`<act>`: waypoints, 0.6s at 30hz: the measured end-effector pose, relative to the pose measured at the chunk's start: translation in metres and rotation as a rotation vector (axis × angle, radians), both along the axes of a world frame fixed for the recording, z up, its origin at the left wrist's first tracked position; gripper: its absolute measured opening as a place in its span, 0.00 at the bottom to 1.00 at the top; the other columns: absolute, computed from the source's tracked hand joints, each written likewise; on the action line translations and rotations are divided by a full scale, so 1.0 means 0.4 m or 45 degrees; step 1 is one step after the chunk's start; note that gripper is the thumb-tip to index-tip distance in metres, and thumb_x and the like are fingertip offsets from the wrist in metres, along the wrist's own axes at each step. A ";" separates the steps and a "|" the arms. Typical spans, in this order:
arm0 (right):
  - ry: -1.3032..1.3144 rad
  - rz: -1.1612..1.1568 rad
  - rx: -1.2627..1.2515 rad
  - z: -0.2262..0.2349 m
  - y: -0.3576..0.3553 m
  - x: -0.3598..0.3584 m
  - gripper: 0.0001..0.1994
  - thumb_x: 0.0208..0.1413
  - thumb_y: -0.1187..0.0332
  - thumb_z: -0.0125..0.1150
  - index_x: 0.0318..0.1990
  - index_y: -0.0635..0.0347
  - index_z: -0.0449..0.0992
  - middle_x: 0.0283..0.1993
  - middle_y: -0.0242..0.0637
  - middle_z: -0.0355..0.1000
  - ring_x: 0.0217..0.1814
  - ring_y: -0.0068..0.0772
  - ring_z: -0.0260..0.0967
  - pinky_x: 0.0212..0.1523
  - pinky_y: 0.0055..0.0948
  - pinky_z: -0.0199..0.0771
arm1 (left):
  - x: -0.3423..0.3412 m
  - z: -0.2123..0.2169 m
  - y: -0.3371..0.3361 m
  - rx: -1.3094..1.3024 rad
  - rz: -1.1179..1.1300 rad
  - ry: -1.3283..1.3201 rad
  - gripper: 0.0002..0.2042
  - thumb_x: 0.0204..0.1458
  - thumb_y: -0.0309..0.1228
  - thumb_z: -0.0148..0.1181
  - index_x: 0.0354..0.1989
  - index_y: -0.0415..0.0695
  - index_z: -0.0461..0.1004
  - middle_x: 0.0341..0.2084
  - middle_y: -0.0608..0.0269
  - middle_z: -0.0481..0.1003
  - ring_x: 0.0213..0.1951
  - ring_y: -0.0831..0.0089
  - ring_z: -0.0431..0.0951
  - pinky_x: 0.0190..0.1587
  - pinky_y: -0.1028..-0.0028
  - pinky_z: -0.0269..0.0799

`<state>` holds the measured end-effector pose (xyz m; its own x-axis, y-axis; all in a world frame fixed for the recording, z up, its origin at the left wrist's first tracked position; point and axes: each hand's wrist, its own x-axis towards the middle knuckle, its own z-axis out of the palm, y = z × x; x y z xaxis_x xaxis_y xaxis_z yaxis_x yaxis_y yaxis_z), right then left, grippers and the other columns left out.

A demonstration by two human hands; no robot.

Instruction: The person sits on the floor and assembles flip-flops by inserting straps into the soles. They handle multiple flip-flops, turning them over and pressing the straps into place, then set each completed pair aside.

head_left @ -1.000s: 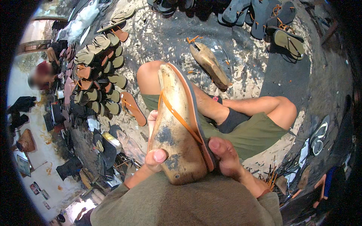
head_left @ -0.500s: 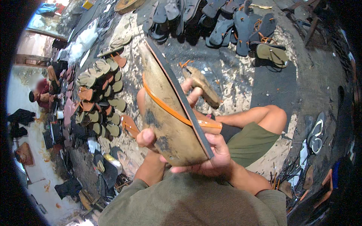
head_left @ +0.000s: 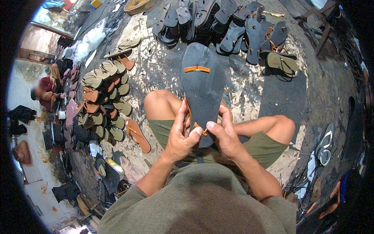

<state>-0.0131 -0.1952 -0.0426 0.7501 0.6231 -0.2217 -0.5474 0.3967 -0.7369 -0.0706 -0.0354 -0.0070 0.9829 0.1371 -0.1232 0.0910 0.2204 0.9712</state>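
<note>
A dark grey sandal [head_left: 203, 95] is held up in front of me with its underside facing me. A flat orange strap piece [head_left: 196, 69] lies across the sole near its broad toe end. My left hand [head_left: 182, 136] grips the left edge, its thumb on an orange strap end [head_left: 200, 128] that sticks out of the sole near the heel. From the other side my right hand [head_left: 226, 134] grips the sandal, its thumb pressing beside the same strap end. The far fingers of both hands are hidden behind the sole, as is any last inside.
Rows of olive and tan sandals [head_left: 103, 76] stand to the left, with a single tan sandal [head_left: 137, 135] beside my knee. Many dark soles [head_left: 230, 35] are piled ahead. A dark mat [head_left: 282, 93] lies to the right, an olive sandal [head_left: 282, 64] at its far end. Someone sits far left.
The sandal has turned from side-on, with a wooden last showing, to sole toward me. Both hands now grip its lower sides, thumbs at the strap end.
</note>
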 end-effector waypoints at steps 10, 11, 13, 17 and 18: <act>-1.090 -0.351 -0.709 0.026 0.058 0.012 0.55 0.42 0.48 0.84 0.72 0.63 0.53 0.69 0.46 0.55 0.71 0.47 0.58 0.69 0.45 0.62 | 0.041 0.074 0.044 0.148 0.273 -0.482 0.60 0.60 0.54 0.64 0.77 0.39 0.19 0.79 0.48 0.33 0.78 0.58 0.40 0.76 0.59 0.37; -1.056 -0.428 -0.453 0.037 0.060 0.012 0.57 0.41 0.47 0.84 0.72 0.63 0.52 0.71 0.44 0.50 0.71 0.44 0.57 0.68 0.43 0.64 | 0.039 0.077 0.033 -0.020 0.335 -0.453 0.51 0.63 0.57 0.54 0.78 0.40 0.29 0.77 0.50 0.42 0.77 0.57 0.47 0.76 0.57 0.42; -0.587 -0.501 -0.014 0.109 0.102 0.007 0.48 0.46 0.52 0.83 0.69 0.66 0.60 0.68 0.44 0.60 0.66 0.40 0.64 0.63 0.40 0.70 | 0.056 0.067 0.037 -0.491 0.415 -0.479 0.41 0.69 0.61 0.37 0.77 0.40 0.45 0.74 0.53 0.57 0.73 0.56 0.58 0.75 0.54 0.51; -0.745 0.080 -0.635 0.088 0.116 0.062 0.26 0.55 0.60 0.76 0.55 0.69 0.77 0.53 0.46 0.79 0.53 0.36 0.77 0.55 0.34 0.76 | 0.079 0.008 0.137 -0.668 0.750 -0.188 0.40 0.67 0.64 0.38 0.74 0.41 0.57 0.69 0.56 0.66 0.67 0.56 0.68 0.71 0.54 0.59; -0.844 0.102 -0.713 0.066 0.103 0.085 0.27 0.56 0.58 0.76 0.56 0.69 0.77 0.53 0.48 0.79 0.54 0.38 0.77 0.56 0.35 0.76 | 0.086 0.083 0.158 -0.815 0.857 -0.024 0.37 0.68 0.63 0.38 0.70 0.42 0.63 0.64 0.55 0.70 0.63 0.55 0.71 0.68 0.52 0.65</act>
<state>0.0211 -0.1540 -0.0164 0.7918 0.6092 -0.0443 0.0526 -0.1402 -0.9887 -0.0363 0.0279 0.0262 0.7237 0.5904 -0.3573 -0.2651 0.7159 0.6460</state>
